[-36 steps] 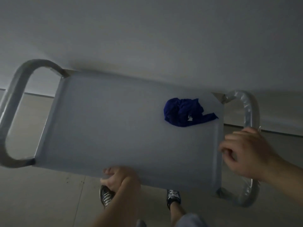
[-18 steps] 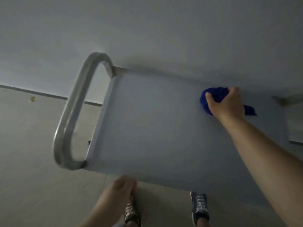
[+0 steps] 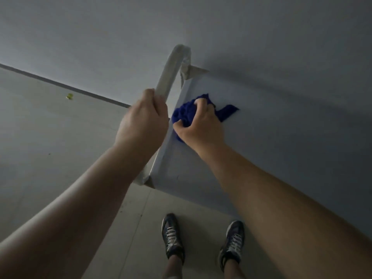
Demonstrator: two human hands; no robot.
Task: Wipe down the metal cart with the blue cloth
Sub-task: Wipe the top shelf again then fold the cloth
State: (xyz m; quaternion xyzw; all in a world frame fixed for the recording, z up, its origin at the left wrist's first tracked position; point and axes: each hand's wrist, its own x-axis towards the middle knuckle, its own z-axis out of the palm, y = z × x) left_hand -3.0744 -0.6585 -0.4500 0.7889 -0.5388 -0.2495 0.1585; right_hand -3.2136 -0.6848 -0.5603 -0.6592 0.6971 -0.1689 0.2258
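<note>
One blue cloth point(image 3: 184, 114) lies bunched on the flat top of the metal cart point(image 3: 271, 141), close to the top's left edge and near its far corner. A loose flap of the cloth sticks out flat to the right of the bunch. The cart shows one tubular handle point(image 3: 171, 71) in view, a rounded loop that rises beyond the left edge of the top and joins it at the far corner and the near corner.

Two bare hands are at work. The right hand point(image 3: 199, 127) sits on top of the cloth with its knuckles raised. Its fingers are curled down into the folds and the thumb is tucked against the cloth's left side, so the cloth is clenched and held against the top. The right forearm reaches in from the lower right across the cart. The left hand point(image 3: 143, 121) is wrapped round the handle tube partway along it, fingers together and clamped on the metal, just beside the right hand.

Below, two lace-up trainers point(image 3: 173, 236) stand on the grey tiled floor point(image 3: 50, 148). One small yellow-green scrap point(image 3: 69, 96) lies on the floor near the wall point(image 3: 120, 37).
</note>
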